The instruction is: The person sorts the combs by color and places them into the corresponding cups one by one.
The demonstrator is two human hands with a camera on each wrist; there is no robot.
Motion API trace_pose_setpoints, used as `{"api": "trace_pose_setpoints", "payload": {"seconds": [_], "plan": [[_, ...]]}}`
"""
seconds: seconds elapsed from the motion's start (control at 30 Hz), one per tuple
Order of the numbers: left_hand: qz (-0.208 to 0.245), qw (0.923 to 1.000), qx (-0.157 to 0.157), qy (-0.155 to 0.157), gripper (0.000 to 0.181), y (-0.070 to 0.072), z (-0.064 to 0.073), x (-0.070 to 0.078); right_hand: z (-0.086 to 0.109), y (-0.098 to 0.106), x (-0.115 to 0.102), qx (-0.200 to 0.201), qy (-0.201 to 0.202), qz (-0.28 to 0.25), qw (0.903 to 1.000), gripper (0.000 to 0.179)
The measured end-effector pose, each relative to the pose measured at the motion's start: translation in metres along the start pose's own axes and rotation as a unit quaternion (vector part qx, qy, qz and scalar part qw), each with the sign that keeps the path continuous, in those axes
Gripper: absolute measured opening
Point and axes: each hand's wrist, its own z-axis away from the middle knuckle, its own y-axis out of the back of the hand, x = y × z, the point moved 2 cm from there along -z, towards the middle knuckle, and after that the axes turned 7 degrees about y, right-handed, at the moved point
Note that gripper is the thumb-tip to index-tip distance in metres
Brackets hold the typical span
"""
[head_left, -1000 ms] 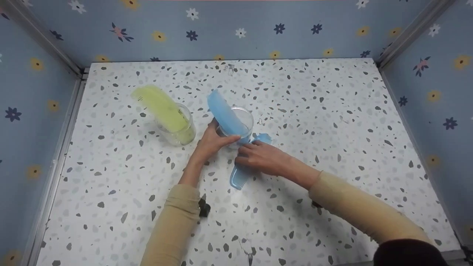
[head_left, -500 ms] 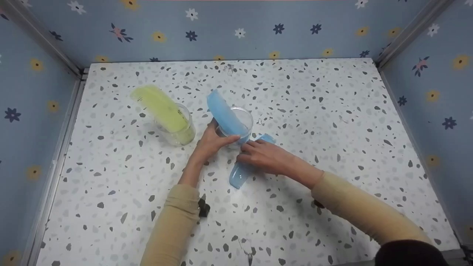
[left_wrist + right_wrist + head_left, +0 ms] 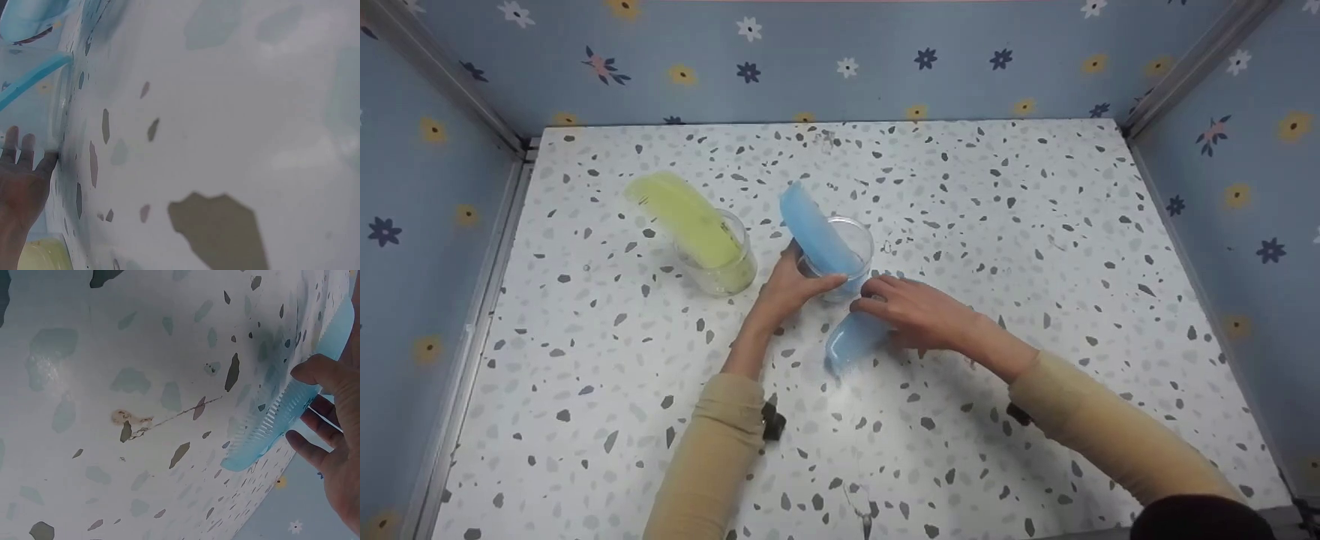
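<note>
A clear glass cup point(image 3: 851, 251) stands near the table's middle with a blue comb point(image 3: 810, 225) leaning in it. My left hand point(image 3: 791, 289) grips the cup's near side; in the left wrist view the hand point(image 3: 22, 183) lies against the cup wall point(image 3: 34, 118). Just right of the cup, my right hand point(image 3: 911, 311) holds a second blue comb point(image 3: 851, 341) by its far end, tilted, with its near end close to the table. In the right wrist view my fingers point(image 3: 315, 371) curl round this toothed comb point(image 3: 270, 427).
A second glass cup point(image 3: 724, 262) with a yellow-green comb point(image 3: 682, 214) in it stands to the left. The speckled white table point(image 3: 1035, 225) is boxed in by flowered blue walls point(image 3: 840, 60) at the back and on both sides.
My right hand has shifted a little right and raised the loose blue comb; the comb's far tip, seen beyond the hand before, is now covered. The left hand and cup stay put.
</note>
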Motion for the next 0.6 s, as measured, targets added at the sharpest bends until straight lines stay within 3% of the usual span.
{"api": "trace_pose_setpoints", "payload": {"seconds": [0.27,0.6], "plan": [[0.006,1.0,-0.006,-0.004,0.113,0.0,0.0,0.001,0.012,0.011,0.005,0.021,-0.052,-0.061,0.9965,0.069],[0.014,0.9998,-0.007,-0.009,0.111,0.0,0.0,0.001,0.024,0.03,0.013,0.07,-0.065,-0.097,0.9907,0.064]]}}
